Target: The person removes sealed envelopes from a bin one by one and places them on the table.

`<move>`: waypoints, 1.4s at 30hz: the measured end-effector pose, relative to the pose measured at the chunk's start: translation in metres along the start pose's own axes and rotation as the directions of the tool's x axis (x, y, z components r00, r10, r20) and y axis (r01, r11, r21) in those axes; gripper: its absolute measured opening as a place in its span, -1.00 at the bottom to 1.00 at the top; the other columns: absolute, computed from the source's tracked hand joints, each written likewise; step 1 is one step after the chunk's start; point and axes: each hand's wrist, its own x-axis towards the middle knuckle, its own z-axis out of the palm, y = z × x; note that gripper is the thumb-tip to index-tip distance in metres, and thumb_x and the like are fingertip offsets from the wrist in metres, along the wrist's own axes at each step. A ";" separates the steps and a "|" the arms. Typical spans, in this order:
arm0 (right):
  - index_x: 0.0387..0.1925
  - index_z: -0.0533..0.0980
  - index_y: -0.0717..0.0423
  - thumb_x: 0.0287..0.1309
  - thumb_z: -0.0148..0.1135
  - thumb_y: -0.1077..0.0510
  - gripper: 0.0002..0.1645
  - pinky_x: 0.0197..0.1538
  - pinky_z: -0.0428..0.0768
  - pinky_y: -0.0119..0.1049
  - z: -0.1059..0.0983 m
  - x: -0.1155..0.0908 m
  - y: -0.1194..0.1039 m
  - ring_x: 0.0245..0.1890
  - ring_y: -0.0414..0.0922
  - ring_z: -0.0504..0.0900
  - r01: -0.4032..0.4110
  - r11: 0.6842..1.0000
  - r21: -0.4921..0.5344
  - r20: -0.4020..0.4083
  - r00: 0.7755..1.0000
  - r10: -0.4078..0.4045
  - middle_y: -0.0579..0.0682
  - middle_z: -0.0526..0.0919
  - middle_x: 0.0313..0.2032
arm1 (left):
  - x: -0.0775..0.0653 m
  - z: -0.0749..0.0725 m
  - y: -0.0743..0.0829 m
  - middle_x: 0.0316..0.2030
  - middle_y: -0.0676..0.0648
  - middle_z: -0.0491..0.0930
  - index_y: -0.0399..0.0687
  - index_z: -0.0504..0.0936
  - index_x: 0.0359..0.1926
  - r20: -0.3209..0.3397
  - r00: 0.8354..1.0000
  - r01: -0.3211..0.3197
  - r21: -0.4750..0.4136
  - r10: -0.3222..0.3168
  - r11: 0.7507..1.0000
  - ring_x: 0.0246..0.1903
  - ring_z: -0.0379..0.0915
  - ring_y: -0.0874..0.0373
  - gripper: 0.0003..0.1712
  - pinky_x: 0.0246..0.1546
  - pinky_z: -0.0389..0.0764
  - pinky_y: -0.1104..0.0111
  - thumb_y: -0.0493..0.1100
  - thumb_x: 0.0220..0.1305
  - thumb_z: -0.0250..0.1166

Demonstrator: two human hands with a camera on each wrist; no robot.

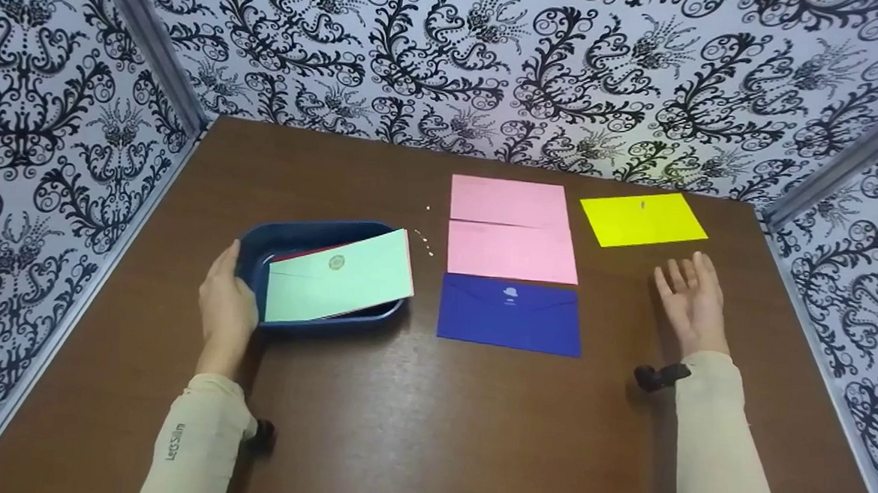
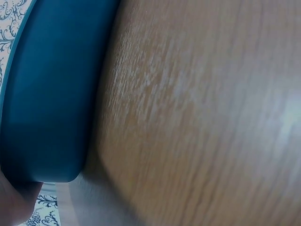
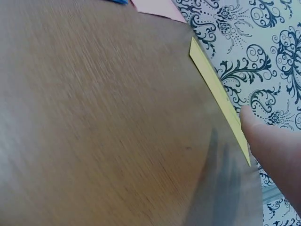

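A dark blue plastic basin point(image 1: 322, 330) stands on the brown table at the left. It holds a mint green envelope point(image 1: 347, 283) with a round gold emblem, lying slantwise over red and pink ones. My left hand point(image 1: 227, 299) rests against the basin's left end, its fingers along the outside wall; in the left wrist view part of that hand point(image 2: 18, 202) touches the basin's corner point(image 2: 47, 108). My right hand point(image 1: 691, 301) hovers palm up with spread fingers, apart from the yellow envelope point(image 1: 643, 221) just beyond it, and holds nothing.
Two pink envelopes point(image 1: 512, 250) lie one behind the other in the middle of the table point(image 1: 414, 425). Directly in front of them lies a dark blue envelope point(image 1: 510, 322) with a small white print. Patterned walls point(image 1: 448, 67) enclose the table's back and sides.
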 end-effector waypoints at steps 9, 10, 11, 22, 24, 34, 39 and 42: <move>0.55 -0.29 -0.47 0.34 0.21 0.08 0.08 0.60 -0.07 -0.29 0.007 -0.013 0.002 0.59 -0.27 -0.23 -0.014 1.000 0.001 0.001 1.000 0.014 -0.36 -0.41 0.56 | -0.001 0.001 -0.001 0.51 -0.23 0.18 -0.07 0.14 0.54 -0.008 1.000 -0.016 0.012 0.016 1.000 0.47 0.13 -0.23 -0.33 0.48 0.20 -0.05 -0.40 0.44 -0.23; 0.55 -0.29 -0.46 0.34 0.22 0.07 0.09 0.60 -0.07 -0.29 0.008 -0.014 0.002 0.59 -0.27 -0.24 -0.013 1.000 0.000 0.006 1.000 0.013 -0.36 -0.41 0.57 | -0.001 0.001 -0.001 0.50 -0.23 0.18 -0.07 0.14 0.54 -0.009 1.000 -0.018 0.014 0.018 1.000 0.46 0.14 -0.23 -0.33 0.47 0.20 -0.05 -0.39 0.45 -0.23; 0.55 -0.29 -0.46 0.34 0.22 0.08 0.09 0.61 -0.07 -0.29 0.010 -0.015 0.002 0.59 -0.26 -0.24 -0.011 1.000 0.000 0.012 1.000 0.011 -0.35 -0.41 0.57 | -0.001 0.001 0.000 0.50 -0.23 0.18 -0.07 0.14 0.54 -0.008 1.000 -0.018 0.014 0.019 1.000 0.46 0.14 -0.23 -0.33 0.47 0.20 -0.05 -0.39 0.45 -0.23; 0.58 -0.26 -0.33 0.37 0.18 0.02 0.03 0.60 0.00 -0.26 0.027 -0.026 0.019 0.61 -0.19 -0.15 -0.004 0.997 -0.074 0.042 0.999 0.007 -0.21 -0.30 0.60 | -0.001 -0.001 0.000 0.53 -0.23 0.11 -0.03 0.07 0.56 0.022 1.000 -0.002 0.004 0.002 1.000 0.49 0.08 -0.23 -0.33 0.49 0.16 -0.06 -0.37 0.48 -0.24; 0.58 -0.23 -0.32 0.40 0.14 0.03 -0.02 0.60 0.02 -0.25 0.031 -0.028 0.022 0.60 -0.17 -0.11 -0.008 0.997 -0.081 0.046 0.999 0.012 -0.19 -0.19 0.58 | -0.001 -0.001 0.000 0.54 -0.22 0.11 -0.03 0.07 0.57 0.024 1.000 -0.002 0.003 0.002 1.000 0.49 0.09 -0.23 -0.34 0.49 0.16 -0.05 -0.37 0.49 -0.25; 0.57 -0.13 -0.26 0.42 0.10 0.03 -0.12 0.59 0.06 -0.24 0.047 -0.036 0.034 0.60 -0.10 -0.03 -0.012 0.989 -0.148 0.073 0.997 0.023 -0.10 -0.03 0.56 | 0.001 0.002 0.000 0.53 -0.21 0.13 -0.02 0.09 0.56 0.018 1.000 -0.008 -0.005 0.008 1.000 0.46 0.14 -0.24 -0.34 0.47 0.21 -0.05 -0.36 0.49 -0.26; 0.50 0.00 -0.18 0.45 0.05 0.05 -0.28 0.58 0.09 -0.22 0.055 -0.041 0.043 0.54 -0.06 0.10 -0.015 0.982 -0.190 0.091 0.995 0.033 -0.05 0.23 0.41 | 0.001 0.002 -0.001 0.50 -0.22 0.19 -0.08 0.15 0.54 -0.010 0.999 -0.036 0.005 0.036 0.999 0.44 0.17 -0.27 -0.34 0.45 0.24 -0.08 -0.37 0.45 -0.26; 0.45 0.05 -0.13 0.46 0.03 0.07 -0.36 0.58 0.12 -0.21 0.061 -0.043 0.048 0.52 -0.04 0.13 -0.011 0.979 -0.206 0.103 0.994 0.033 -0.01 0.26 0.39 | 0.000 0.002 -0.001 0.50 -0.21 0.19 -0.08 0.16 0.53 -0.013 0.999 -0.044 0.012 0.044 0.999 0.42 0.19 -0.28 -0.34 0.44 0.25 -0.08 -0.38 0.45 -0.26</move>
